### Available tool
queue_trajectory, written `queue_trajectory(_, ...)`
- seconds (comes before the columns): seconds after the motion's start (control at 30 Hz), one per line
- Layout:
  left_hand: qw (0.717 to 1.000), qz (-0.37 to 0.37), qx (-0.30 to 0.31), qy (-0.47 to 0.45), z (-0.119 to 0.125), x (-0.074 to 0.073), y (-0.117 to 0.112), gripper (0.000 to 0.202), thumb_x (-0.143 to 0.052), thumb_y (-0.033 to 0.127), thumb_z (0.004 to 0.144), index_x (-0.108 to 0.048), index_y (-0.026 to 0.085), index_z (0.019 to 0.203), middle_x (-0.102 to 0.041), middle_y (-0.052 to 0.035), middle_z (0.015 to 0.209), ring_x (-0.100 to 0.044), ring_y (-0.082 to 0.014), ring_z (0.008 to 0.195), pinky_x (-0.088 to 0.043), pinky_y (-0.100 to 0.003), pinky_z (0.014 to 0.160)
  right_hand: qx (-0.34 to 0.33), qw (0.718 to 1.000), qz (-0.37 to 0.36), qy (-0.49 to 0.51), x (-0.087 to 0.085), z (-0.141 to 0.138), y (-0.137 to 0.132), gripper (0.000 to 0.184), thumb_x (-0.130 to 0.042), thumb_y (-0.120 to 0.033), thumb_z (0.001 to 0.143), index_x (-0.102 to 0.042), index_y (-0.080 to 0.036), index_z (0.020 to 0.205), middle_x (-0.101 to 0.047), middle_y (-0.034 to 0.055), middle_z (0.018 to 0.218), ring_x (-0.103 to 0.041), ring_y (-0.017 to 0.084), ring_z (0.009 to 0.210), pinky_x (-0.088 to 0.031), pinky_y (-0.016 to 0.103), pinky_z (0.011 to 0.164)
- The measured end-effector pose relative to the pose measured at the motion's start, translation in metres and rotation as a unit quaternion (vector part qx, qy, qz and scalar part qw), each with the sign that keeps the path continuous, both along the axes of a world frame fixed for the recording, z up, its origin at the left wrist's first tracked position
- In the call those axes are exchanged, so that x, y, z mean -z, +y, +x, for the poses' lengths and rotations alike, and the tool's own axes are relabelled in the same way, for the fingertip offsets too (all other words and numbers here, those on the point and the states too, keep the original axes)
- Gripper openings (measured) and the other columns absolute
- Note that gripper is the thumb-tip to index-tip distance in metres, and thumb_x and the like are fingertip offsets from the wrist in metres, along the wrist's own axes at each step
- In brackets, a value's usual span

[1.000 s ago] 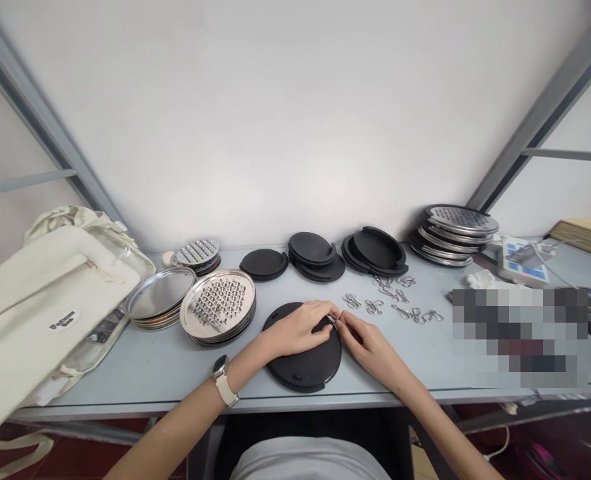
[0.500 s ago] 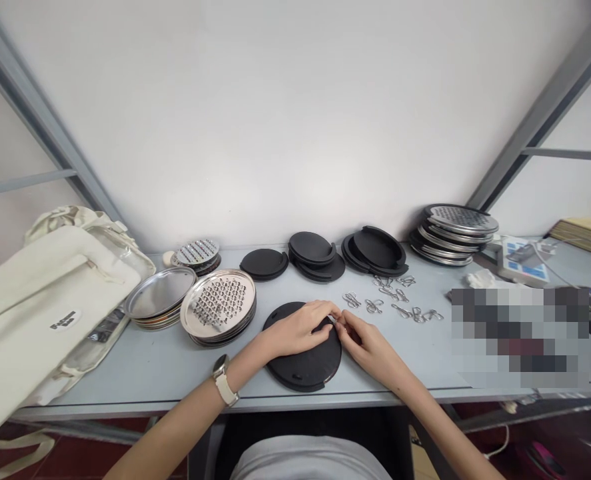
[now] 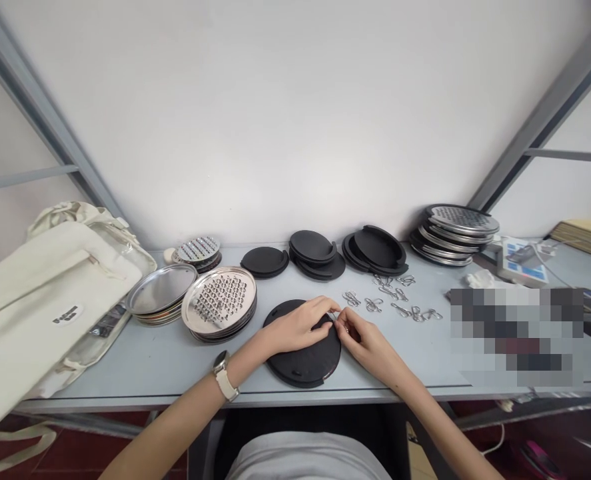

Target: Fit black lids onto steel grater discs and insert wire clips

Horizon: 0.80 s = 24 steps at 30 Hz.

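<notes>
A black round disc (image 3: 302, 368) with a raised rim and small slots lies flat on the table near its front edge. My left hand (image 3: 305, 327) rests across it, fingers bent in at its right rim and thumb on its face. Against that same rim, my right hand (image 3: 364, 339) pinches with closed fingertips. A thin glint of metal shows between the two hands, probably a wire clip, mostly hidden by the fingers. Several bent wire clips (image 3: 374, 305) are scattered on the table just beyond my right hand.
Stacked grater plates (image 3: 218, 303) and plain metal plates (image 3: 161, 291) stand at left, beside a cream bag (image 3: 75, 287). Black holders (image 3: 312, 247) line the wall. Rimmed grater discs (image 3: 455, 233) are piled at back right, near a blurred patch (image 3: 518, 337).
Both hands stay at the disc's right rim; the fingertips have shifted only slightly. The whole view has moved a little with the head.
</notes>
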State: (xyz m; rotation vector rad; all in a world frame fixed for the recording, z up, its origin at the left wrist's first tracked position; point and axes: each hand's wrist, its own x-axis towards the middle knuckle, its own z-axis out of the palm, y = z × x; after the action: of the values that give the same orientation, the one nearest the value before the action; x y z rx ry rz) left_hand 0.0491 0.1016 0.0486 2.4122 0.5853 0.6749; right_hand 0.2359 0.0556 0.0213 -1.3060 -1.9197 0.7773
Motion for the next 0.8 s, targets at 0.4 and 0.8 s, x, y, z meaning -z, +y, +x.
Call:
queue_trajectory(0.4,0.994,0.057,-0.089,0.028,0.0006,0.0006,-0.0016,0.023,-0.056,0.018,0.086,-0.05,0.02,0.108,-0.054,-0.0053,0.109,-0.048,-0.0232,0.108,-0.036,-0.039,0.099,-0.005,0.999,0.031,-0.041,-0.0013,-0.0006,-0.0009,0.024,-0.032,-0.032,0.098,-0.039,-0.023,0.078,-0.047,-0.0028,0.067,-0.046,0.016,0.061,-0.039,0.026,0.058)
queue_trajectory(0.8,0.995,0.061,-0.06,0.05,0.0002,-0.004,-0.0031,0.014,-0.05,0.019,0.091,-0.053,0.022,0.105,-0.058,-0.0036,0.103,-0.052,-0.021,0.104,-0.036,-0.036,0.096,0.004,0.999,0.028,-0.031,0.0003,-0.0014,0.0002,0.026,-0.032,-0.034,0.099,-0.037,-0.024,0.076,-0.045,-0.0036,0.065,-0.044,0.015,0.059,-0.038,0.026,0.057)
